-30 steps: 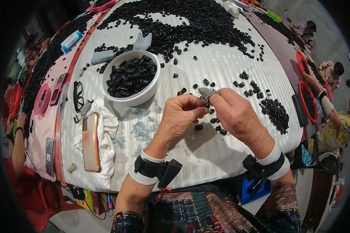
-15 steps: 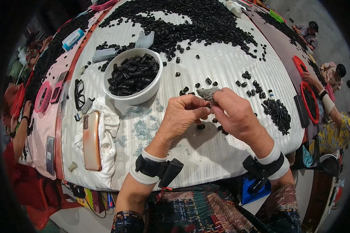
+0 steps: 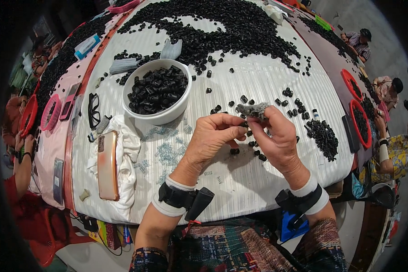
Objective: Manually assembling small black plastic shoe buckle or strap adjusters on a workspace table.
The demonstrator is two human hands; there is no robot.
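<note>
My left hand point(image 3: 215, 138) pinches a small dark part between thumb and index finger, largely hidden by the fingertips. Close beside it, my right hand point(image 3: 279, 140) is closed, its thumb reaching toward the same spot; whatever lies in its grip cannot be made out. A grey knitted piece of cloth point(image 3: 254, 110), seemingly a finger cover, sits at the tip of my right fingers. Short black plastic cylinders point(image 3: 234, 151) lie scattered under and around both hands. Small metal springs point(image 3: 170, 154) are spread left of my left hand. To the right is a pile of thin black pins point(image 3: 323, 139).
A white bowl point(image 3: 185, 105) full of black cylinders stands behind my left hand. A large heap of cylinders point(image 3: 240, 36) covers the far table. At left lie a phone point(image 3: 107, 165), white cloth point(image 3: 129, 140) and glasses point(image 3: 93, 111). Co-workers sit at both side tables with red baskets point(image 3: 360, 121).
My right hand has turned and shifted slightly right, and the grey cloth at its fingers has swung right with it. My left hand stays nearly in place, still pinching.
</note>
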